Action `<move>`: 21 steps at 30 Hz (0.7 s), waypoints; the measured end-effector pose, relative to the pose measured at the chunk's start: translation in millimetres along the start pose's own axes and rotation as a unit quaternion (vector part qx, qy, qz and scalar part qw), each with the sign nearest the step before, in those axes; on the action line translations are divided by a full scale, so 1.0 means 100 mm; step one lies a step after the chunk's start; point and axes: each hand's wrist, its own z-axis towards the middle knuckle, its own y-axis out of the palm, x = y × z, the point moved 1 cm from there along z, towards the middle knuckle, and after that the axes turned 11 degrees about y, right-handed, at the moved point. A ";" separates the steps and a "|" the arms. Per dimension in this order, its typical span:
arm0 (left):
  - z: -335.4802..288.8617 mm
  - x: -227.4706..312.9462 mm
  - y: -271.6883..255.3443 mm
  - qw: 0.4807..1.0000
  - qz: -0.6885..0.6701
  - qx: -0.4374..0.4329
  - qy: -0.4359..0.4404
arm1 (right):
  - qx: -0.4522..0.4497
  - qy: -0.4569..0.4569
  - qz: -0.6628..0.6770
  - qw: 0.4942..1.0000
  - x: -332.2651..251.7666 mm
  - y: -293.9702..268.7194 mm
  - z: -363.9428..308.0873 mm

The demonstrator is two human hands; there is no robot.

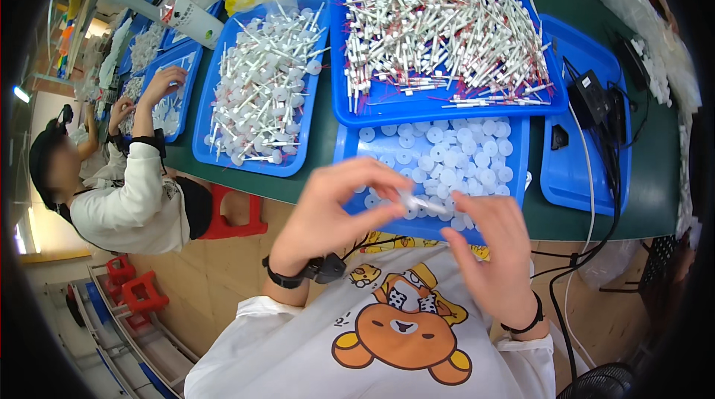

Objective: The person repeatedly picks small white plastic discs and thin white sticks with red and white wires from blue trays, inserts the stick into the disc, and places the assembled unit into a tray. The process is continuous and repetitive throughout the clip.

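Observation:
Over the tray of discs, my left hand (328, 209) pinches a small white stick-like part (426, 205), blurred, with something translucent at its left end. My right hand (491, 250) is at the part's other end, thumb and forefinger apart; whether a fingertip touches it I cannot tell. Below both hands lies a blue tray (519, 168) of translucent white discs (447, 164). Resting over its far part is another blue tray (447, 112), heaped with thin white sticks (447, 41) that have red wires.
To the left, a blue tray (253, 168) holds sticks with discs on them. A blue tray (555, 183) at right carries a black adapter (588, 97) and cables. A white cup (190, 19) stands at back left. Another person (130, 198) sits at the far left.

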 end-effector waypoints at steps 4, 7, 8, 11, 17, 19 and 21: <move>0.08 -0.07 -0.53 0.973 0.010 0.224 0.051 | 0.014 0.023 -0.017 0.999 0.06 -0.10 0.00; 0.22 -0.07 -0.96 0.932 0.178 0.308 0.075 | 0.006 0.016 -0.015 1.000 0.06 -0.09 0.01; 0.28 -0.03 -1.00 0.901 0.294 0.299 0.108 | 0.004 0.018 -0.012 1.000 0.06 -0.10 0.02; 0.25 0.05 -0.89 0.766 0.610 0.144 0.143 | -0.005 0.016 -0.016 1.000 0.08 -0.09 0.03; 0.03 -0.09 0.13 0.941 0.318 -0.036 0.113 | 0.041 -0.011 -0.114 0.993 0.24 -0.25 0.29; -0.03 -0.24 0.48 0.938 0.325 -0.027 0.120 | 0.057 -0.001 -0.167 0.984 0.30 -0.33 0.45; -0.03 -0.26 0.66 0.929 0.353 -0.017 0.111 | 0.080 -0.003 -0.207 0.975 0.39 -0.43 0.64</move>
